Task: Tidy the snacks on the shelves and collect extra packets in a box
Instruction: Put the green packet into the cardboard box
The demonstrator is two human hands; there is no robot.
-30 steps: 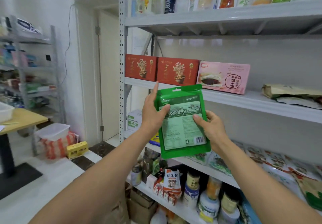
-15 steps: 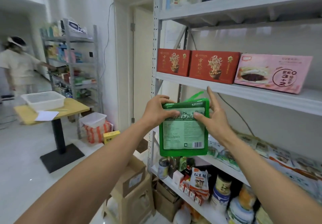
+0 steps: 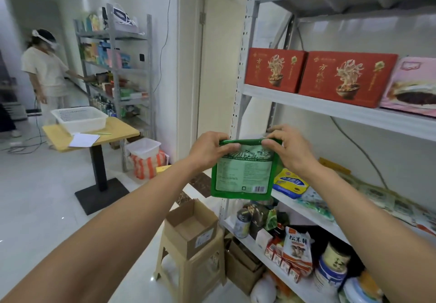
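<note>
My left hand and right hand pinch the top edge of a green packet, its white back label and barcode toward me, small print unreadable, held before the shelf unit; the red boxes read 方城.

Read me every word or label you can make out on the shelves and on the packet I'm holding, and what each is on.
"方城": left red box and right red box; the rest is blurred.
"松茸鲜": orange and white packet.
Too small to read: print on the green packet, sticker on the cardboard box.
Blurred: lettering on the yellow bag.
</note>
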